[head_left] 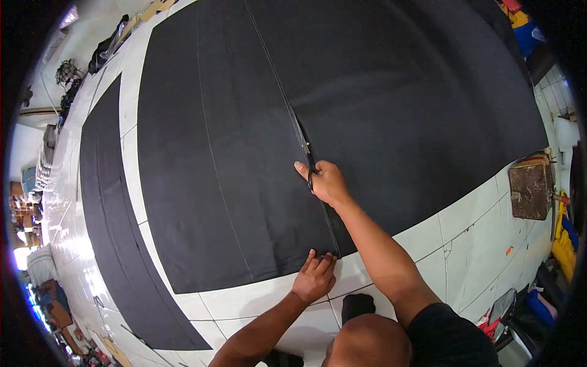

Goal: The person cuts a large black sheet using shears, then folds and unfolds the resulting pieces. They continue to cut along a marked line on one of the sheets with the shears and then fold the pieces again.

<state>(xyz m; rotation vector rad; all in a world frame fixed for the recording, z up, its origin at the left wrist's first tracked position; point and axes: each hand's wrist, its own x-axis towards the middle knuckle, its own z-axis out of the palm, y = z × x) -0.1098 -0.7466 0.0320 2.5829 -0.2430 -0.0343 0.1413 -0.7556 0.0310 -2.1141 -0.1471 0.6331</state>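
Note:
A large black cloth (391, 122) lies spread on the white tiled floor, marked with thin pale lines. My right hand (328, 182) holds scissors (301, 136) by their black handles, with the blades on the cloth along one pale line. Behind the scissors a narrow cut runs down to the cloth's near edge. Beside the bottom of this cut, my left hand (314, 275) rests on that edge, fingers extended and slightly bent, pressing the cloth.
A separate black cloth strip (125, 226) lies on the floor to the left. At the right, a worn brown block (529, 188) stands at the cloth's corner. Bags and assorted items line the left and right sides.

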